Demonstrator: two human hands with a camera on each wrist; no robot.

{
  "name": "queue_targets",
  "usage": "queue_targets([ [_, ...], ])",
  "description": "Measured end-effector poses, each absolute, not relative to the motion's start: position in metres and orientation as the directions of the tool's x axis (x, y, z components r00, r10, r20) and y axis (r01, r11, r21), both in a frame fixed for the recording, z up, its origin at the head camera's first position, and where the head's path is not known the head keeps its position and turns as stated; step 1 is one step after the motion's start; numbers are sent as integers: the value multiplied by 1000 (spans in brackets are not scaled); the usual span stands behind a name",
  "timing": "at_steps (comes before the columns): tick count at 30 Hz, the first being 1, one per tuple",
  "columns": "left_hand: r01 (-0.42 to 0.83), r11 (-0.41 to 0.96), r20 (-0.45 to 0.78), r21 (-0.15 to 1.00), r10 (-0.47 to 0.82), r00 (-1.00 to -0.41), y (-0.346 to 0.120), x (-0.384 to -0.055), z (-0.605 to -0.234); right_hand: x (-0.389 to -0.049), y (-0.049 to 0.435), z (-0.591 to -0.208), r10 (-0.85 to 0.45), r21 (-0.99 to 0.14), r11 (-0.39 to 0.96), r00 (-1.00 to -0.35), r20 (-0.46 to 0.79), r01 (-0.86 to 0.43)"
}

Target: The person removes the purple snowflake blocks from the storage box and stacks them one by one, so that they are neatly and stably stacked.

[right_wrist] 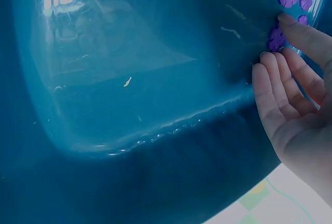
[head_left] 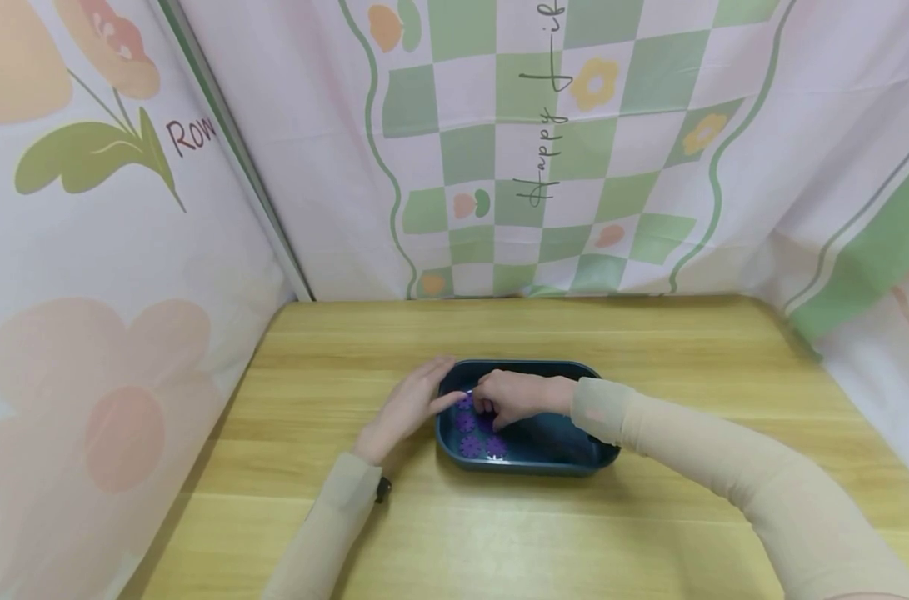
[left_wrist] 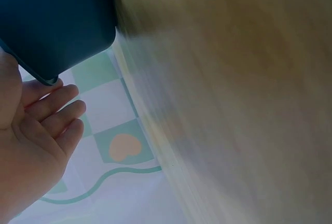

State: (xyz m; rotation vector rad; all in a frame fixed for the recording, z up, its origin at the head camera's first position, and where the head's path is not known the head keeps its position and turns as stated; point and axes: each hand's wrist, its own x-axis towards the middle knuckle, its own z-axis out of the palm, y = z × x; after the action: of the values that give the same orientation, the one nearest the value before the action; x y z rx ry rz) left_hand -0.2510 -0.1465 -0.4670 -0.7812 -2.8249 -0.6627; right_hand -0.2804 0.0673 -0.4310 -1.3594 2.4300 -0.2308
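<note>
A dark blue plastic basin (head_left: pixel 551 467) stands on the table. At its left end several purple flower-shaped pieces (head_left: pixel 471 447) lie flat on the bottom. My right hand (head_left: pixel 516 395) reaches down into the basin. In the right wrist view, its thumb and forefinger pinch one purple piece (right_wrist: pixel 277 38) at opposite edges, low over the bottom, while the other fingers extend beside it. My left hand (head_left: pixel 405 408) is at the basin's left end, thumb over the rim. Loosely extended fingers (left_wrist: pixel 54 105) lie outside the far left corner in the left wrist view.
The wooden table (head_left: pixel 454 533) spreads around the basin. Behind it hangs a green-and-white checked curtain (head_left: pixel 521 167), and a flowered cloth (head_left: pixel 102 400) borders the left side. A small pale speck (right_wrist: pixel 127 82) lies on the basin's bottom. The left wrist carries a black band (head_left: pixel 382 490).
</note>
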Motion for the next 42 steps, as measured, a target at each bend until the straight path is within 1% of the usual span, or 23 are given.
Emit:
queue_targets([
  [9, 520, 753, 261, 402, 450, -854, -146, -250, -465, -279, 65, -429, -842, -266, 536, -486, -234, -801],
  [13, 530, 751, 283, 394, 450, -847, -147, -250, -464, -279, 63, -431, -841, -240, 535, -486, -236, -810],
  [21, 525, 756, 276, 390, 448, -850, -148, -249, -464, -279, 62, -434, -844, -211, 529, -485, -228, -822],
  [31, 514, 758, 255, 401, 447, -857, -148, -249, -465, -280, 61, -436, -837, -213, 539, -489, -245, -815],
  [42, 522, 756, 261, 395, 452, -853, -146, -249, -466, -280, 63, -436, -834, -217, 541, -487, -259, -812],
])
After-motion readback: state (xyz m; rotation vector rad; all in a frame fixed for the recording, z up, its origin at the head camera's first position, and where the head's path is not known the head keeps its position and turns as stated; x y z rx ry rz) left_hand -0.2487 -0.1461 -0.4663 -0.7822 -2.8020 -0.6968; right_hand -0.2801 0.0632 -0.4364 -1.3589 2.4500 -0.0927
